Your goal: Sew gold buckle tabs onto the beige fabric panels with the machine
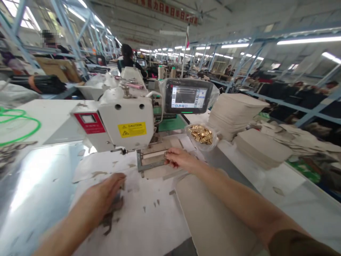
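Observation:
At the sewing machine (125, 124), my right hand (176, 158) has its fingers curled and pinched at the right end of a grey metal clamp frame (140, 161). A beige panel (154, 173) lies flat under and around that frame. My left hand (106, 192) is lower and to the left, blurred, palm down over the white work surface (149, 227). Dark scraps (108, 224) show beneath and beside it; its fingertips are partly hidden, so I cannot tell whether it grips any. A large beige sheet (210, 220) lies under my right forearm.
A bowl of gold metal pieces (201, 135) stands behind my right hand, below a control screen (188, 96). Stacks of beige panels (231, 112) rise at the right. Green cord (34, 124) lies at the left. A person (128, 58) sits farther back.

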### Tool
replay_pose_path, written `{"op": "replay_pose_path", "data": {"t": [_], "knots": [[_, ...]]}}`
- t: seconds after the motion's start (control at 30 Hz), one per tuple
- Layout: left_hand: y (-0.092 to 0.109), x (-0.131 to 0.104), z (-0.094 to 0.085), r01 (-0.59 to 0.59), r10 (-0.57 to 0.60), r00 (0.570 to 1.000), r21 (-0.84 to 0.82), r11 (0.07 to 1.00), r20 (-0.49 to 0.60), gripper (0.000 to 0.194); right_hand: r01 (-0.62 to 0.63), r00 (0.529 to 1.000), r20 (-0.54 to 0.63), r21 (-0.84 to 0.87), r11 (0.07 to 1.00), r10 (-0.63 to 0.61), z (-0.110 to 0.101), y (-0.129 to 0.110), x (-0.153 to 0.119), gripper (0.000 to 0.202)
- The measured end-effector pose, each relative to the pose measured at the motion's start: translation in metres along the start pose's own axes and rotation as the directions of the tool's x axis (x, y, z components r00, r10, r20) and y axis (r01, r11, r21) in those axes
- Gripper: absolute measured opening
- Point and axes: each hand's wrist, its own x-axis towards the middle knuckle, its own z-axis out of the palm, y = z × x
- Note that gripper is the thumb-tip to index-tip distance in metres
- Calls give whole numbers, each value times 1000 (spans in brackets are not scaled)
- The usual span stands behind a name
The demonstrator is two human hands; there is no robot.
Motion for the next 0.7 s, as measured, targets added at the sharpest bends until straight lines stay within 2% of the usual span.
{"op": "replay_pose_path", "data": {"t": [0.03,0.07,0.17,0.23,0.33,0.4,0.57,0.63,0.7], "knots": [[25,6,10,10,-12,994,21,1000,112,38,28,999,-20,-56,998,-29,3,3,2,7],[50,14,20,24,-32,985,47,999,170,37,61,998,-29,-113,992,-64,6,6,3,8],[107,42,40,-45,23,981,113,993,192,34,182,980,-9,-365,913,-200,9,9,2,13],[126,56,44,-43,16,985,153,987,173,35,267,952,25,-552,790,-304,9,8,-1,14],[135,64,43,-2,-27,991,213,977,134,33,363,891,87,-727,583,-445,10,6,-7,19],[136,64,45,17,-47,992,245,969,115,32,392,857,132,-795,464,-497,11,4,-11,24],[133,71,57,19,-39,995,207,978,91,31,405,840,286,-896,182,-461,18,1,-22,44],[131,77,61,-24,12,997,148,989,80,38,404,840,316,-907,120,-440,21,0,-25,45],[131,82,61,-77,72,996,98,992,54,55,379,859,285,-912,156,-425,23,0,-26,37]]}}
